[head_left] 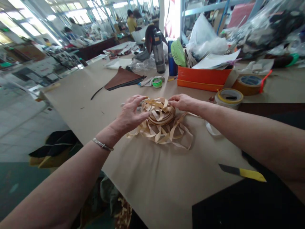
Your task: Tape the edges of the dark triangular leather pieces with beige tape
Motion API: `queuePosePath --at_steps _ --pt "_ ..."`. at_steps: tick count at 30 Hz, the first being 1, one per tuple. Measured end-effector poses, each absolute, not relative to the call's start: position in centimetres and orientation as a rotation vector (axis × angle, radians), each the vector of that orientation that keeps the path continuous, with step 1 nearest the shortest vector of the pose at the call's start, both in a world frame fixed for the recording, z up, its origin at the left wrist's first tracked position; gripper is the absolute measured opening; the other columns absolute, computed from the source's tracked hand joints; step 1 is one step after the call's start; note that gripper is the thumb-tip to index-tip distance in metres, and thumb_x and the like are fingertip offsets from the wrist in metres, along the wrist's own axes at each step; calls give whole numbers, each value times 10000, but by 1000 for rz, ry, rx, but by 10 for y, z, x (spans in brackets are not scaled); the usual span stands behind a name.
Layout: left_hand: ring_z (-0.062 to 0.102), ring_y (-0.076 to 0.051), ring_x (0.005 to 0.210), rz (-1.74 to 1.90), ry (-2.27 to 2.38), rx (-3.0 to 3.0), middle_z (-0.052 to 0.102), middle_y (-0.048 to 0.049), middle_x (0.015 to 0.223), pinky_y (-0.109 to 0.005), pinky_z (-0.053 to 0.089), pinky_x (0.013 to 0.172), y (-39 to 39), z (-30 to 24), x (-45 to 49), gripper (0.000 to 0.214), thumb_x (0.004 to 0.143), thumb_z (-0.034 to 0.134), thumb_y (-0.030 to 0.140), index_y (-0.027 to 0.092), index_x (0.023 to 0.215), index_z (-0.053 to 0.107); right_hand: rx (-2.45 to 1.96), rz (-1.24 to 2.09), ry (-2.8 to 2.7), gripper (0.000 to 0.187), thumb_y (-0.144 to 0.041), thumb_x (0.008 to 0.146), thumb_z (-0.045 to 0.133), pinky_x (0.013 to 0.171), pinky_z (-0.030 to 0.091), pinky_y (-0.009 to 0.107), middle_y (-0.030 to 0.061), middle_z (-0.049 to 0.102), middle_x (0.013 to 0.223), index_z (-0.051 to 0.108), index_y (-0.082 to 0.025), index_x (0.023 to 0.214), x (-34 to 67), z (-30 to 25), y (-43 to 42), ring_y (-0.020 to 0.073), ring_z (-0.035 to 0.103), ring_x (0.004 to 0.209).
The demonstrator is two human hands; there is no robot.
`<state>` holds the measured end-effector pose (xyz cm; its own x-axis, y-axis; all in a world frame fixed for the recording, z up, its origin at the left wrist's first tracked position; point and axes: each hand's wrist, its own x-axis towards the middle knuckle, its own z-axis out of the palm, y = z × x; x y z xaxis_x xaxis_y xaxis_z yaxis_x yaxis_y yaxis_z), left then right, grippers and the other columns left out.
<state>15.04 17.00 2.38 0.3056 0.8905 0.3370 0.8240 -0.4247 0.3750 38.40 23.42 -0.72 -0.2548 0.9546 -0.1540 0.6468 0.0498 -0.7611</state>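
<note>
A wound coil of tan strip material sits on the brown-paper-covered table, with loose strips tangled on top of it. More strips spread over the paper below the coil. My left hand grips the coil's left side, and my right hand holds its upper right side with the fingertips. A craft knife with a yellow handle lies near my right forearm, and its blade points left.
A dark brown leather piece lies beyond the coil, near a green tape roll. Farther back stand a grey water bottle, a blue bottle and an orange box of papers. Tape rolls sit at right. Co-workers sit at distant benches.
</note>
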Motion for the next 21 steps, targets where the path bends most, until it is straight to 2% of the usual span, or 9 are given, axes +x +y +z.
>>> queuePosePath --at_steps 2,5,7,10,13,17,21 --pt "390 -324 1276 545 1583 2607 462 -118 1368 -472 299 1105 164 22 180 737 666 693 473 176 1311 492 -1628 1185 -1782 266 -314 857 572 649 470 259 60 669 974 629 -192 1086 382 -9 233 170 613 767" --pt "329 -439 1283 171 1676 2642 392 -128 1442 -606 239 1070 160 5 214 866 600 760 493 255 1364 430 -1643 1368 -1569 173 -319 857 580 585 481 275 59 663 827 616 -185 959 376 -12 227 167 601 660" --pt "304 -461 1288 121 1776 2585 345 -148 1473 -631 225 1051 163 -12 222 868 622 754 455 250 1385 394 -1629 1459 -1441 135 -315 850 596 571 486 288 47 638 733 596 -183 876 373 -13 223 164 582 613" --pt "334 -412 1280 215 1809 2568 343 -164 1469 -566 263 1056 170 -29 217 803 662 730 352 205 1376 394 -1565 1582 -1258 156 -314 889 540 554 492 303 33 595 637 572 -167 849 371 -14 219 150 547 540" --pt "375 -376 1254 433 1708 2467 413 -140 1418 -527 277 1067 177 -33 206 776 618 746 284 206 1333 455 -1504 1660 -1086 227 -337 943 443 543 486 281 13 534 566 554 -156 863 370 -16 220 137 523 513" --pt "403 -344 1253 706 1555 2187 510 -96 1329 -493 268 1104 187 -30 194 744 552 776 288 207 1254 544 -1403 1746 -950 276 -334 971 382 501 440 234 3 510 558 539 -156 831 364 -19 221 121 498 504" --pt "502 -315 1169 880 1514 1963 583 -111 1230 -455 360 1061 197 -31 182 740 551 789 338 147 1229 563 -1297 1827 -912 335 -336 972 375 443 371 219 13 515 565 530 -150 739 356 -18 221 116 476 477"
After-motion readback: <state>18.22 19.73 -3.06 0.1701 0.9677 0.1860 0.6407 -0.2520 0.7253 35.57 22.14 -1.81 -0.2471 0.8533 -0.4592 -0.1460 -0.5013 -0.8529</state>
